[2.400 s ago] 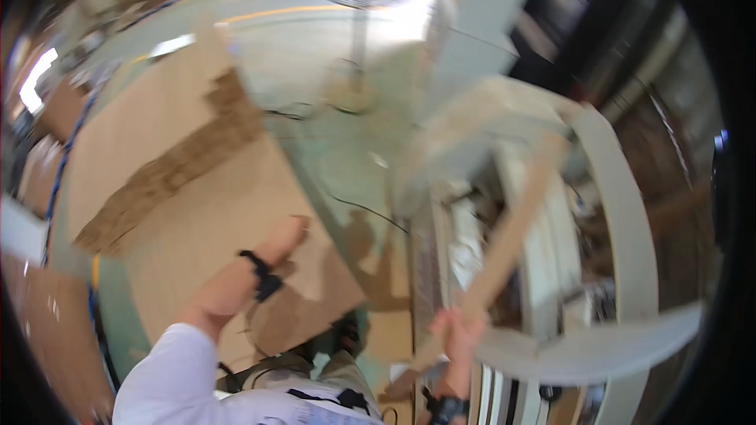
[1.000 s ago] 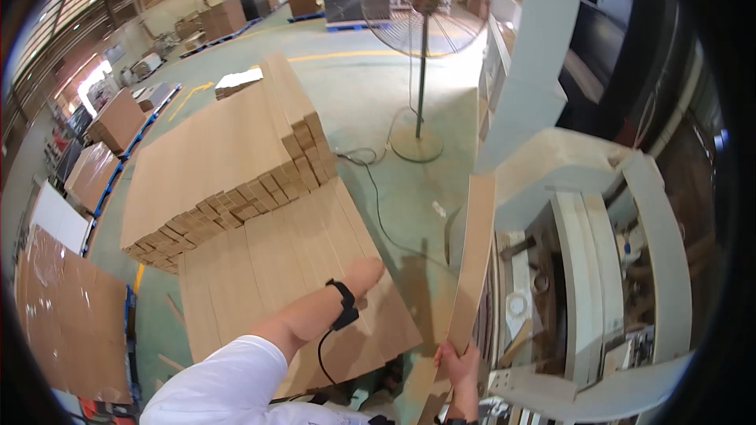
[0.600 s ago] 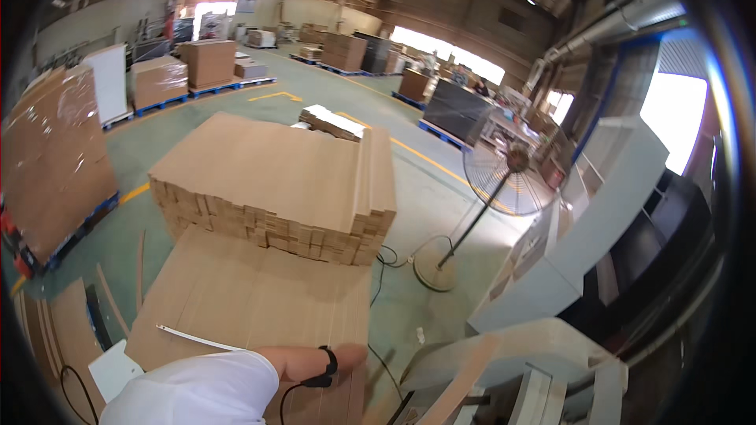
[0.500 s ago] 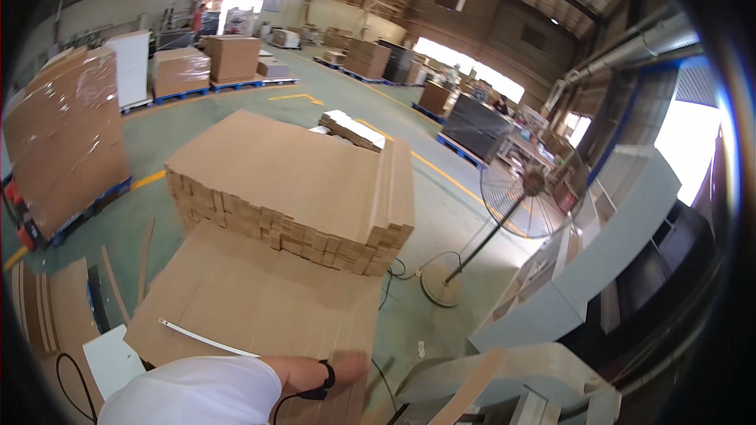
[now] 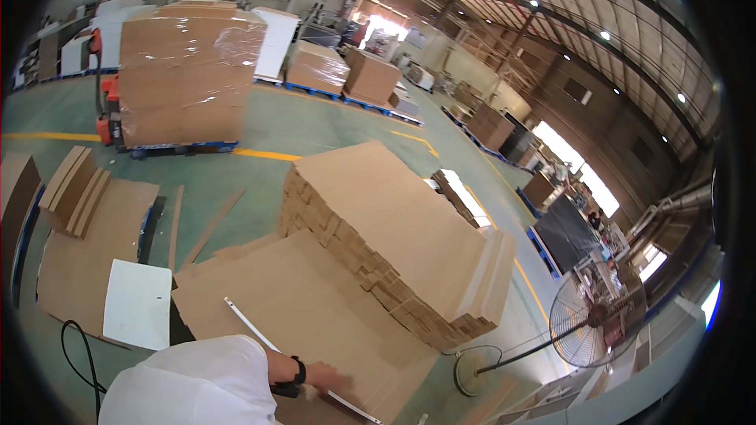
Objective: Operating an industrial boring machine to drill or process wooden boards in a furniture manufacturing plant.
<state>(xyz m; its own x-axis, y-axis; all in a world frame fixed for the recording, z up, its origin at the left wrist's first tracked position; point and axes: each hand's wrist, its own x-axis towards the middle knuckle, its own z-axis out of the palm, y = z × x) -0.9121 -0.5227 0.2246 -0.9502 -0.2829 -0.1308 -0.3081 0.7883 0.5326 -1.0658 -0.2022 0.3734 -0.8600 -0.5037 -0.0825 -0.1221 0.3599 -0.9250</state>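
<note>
Lying left of low board stack (image 5: 315, 303), white panel (image 5: 135, 303) looks flat, rigid. Narrow white strip (image 5: 246, 319) lies across low stack, passing close by person's left hand (image 5: 327, 378); strip probably light, bendy, best pinched near middle. Fingers blurred over boards: cannot tell whether grasping or released, touching or just above. Boards likely stiff, smooth, manageable singly; long edges offer surest hold, corners could chip. Farther right, tall board stack (image 5: 402, 220), likely heavy as whole. Right hand out of view.
</note>
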